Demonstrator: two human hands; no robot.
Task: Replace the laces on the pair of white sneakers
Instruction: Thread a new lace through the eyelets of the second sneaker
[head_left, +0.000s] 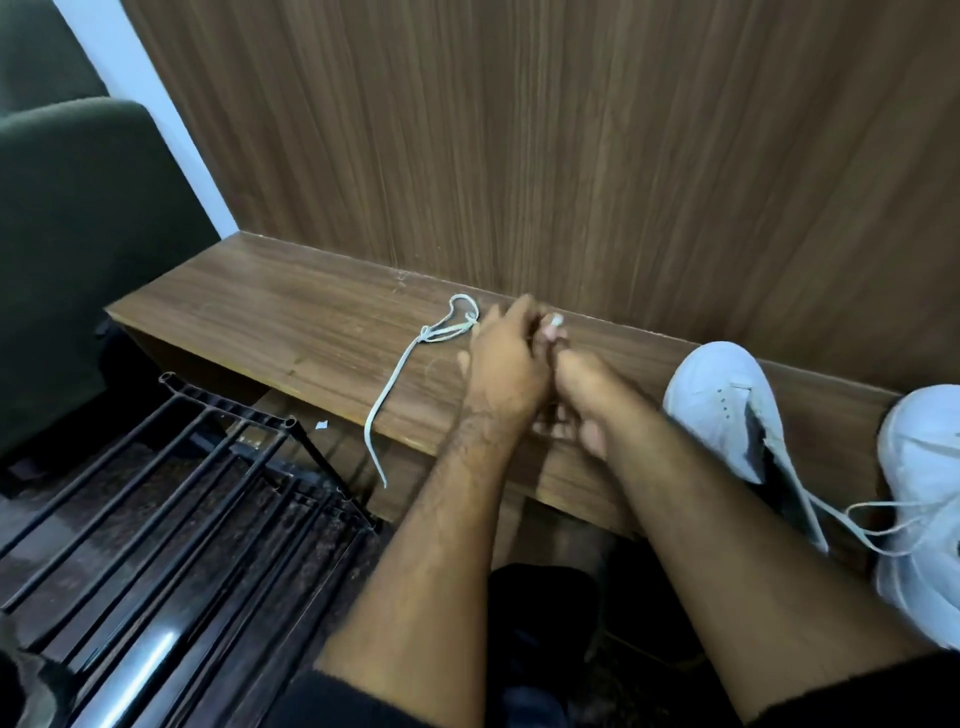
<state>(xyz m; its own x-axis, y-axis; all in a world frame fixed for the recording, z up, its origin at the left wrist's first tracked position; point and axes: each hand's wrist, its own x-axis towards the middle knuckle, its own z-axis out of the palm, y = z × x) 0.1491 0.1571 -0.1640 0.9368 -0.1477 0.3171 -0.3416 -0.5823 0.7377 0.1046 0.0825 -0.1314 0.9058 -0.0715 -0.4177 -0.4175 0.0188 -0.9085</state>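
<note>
A long wooden bench (291, 312) runs along the foot of a wood-grain wall panel (571, 145), and it carries everything the task concerns. At its right end lie the two white sneakers. The nearer-to-centre sneaker (722, 400) lies with its toe toward the wall, its eyelet row bare and its tongue open, so it appears unlaced. The second sneaker (919, 467) sits at the bench's far right end, partly cut off by the frame, with loose lace (878, 525) trailing from it over the front edge.

Left of the bench stand a dark green chair (78, 234) and a black metal rack (208, 467) on the floor.

Near the middle of the bench, by its back edge, the person's left hand (506, 358) and right hand (576, 384) meet. Both have curled fingers and seem to pinch a small bunch of white lace (556, 321) between them; exactly how each finger holds it is hidden. A separate lace (415, 353) loops just left of the left hand and trails off the front edge, its tip hanging down.

The step in hand looks like untangling or straightening a lace before threading. To do it well, the person would likely free any knot gently, run the lace flat through the fingertips to remove twists, and even up both ends before starting at the lowest eyelets.
</note>
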